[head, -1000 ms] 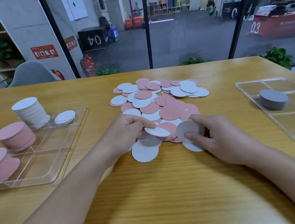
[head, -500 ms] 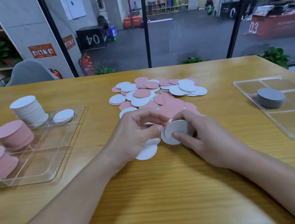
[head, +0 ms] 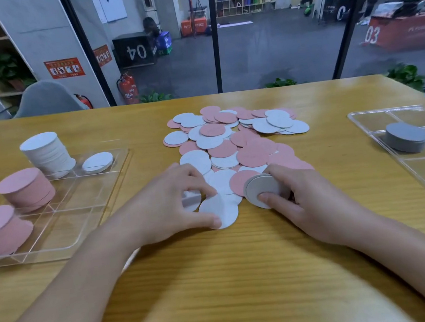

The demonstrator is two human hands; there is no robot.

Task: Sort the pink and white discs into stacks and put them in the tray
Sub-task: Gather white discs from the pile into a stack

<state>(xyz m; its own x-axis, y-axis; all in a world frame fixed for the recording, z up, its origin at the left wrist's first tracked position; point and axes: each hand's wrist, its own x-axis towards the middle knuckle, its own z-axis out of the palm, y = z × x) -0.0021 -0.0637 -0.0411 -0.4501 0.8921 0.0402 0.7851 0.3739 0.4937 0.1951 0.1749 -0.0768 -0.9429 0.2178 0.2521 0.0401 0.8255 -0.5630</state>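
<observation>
The bench carried, from largest to smallest, a clear tray well to the outer side of the left hand's fingers, a loose heap of pink and white discs directly beyond both sets of fingertips, and the few discs in hand. The tray held a white stack, two pink stacks and a lone white disc. A second tray with a grey stack lay well beyond the right hand's outer side. The right hand had its fingers closed on a small white pile, thumb pressed on its top face, the pile tilted toward the camera. The left hand had its fingers curled around another white disc, partly hidden, while its thumb rested on a flat white disc lying on the bench just inside the thumb tip. That flat disc lay between the two hands, touching the left thumb and just beside the held pile; being round, it offered no long axis. The left hand was judged nearer, so the transfer would probably run inward toward the right fingers.
</observation>
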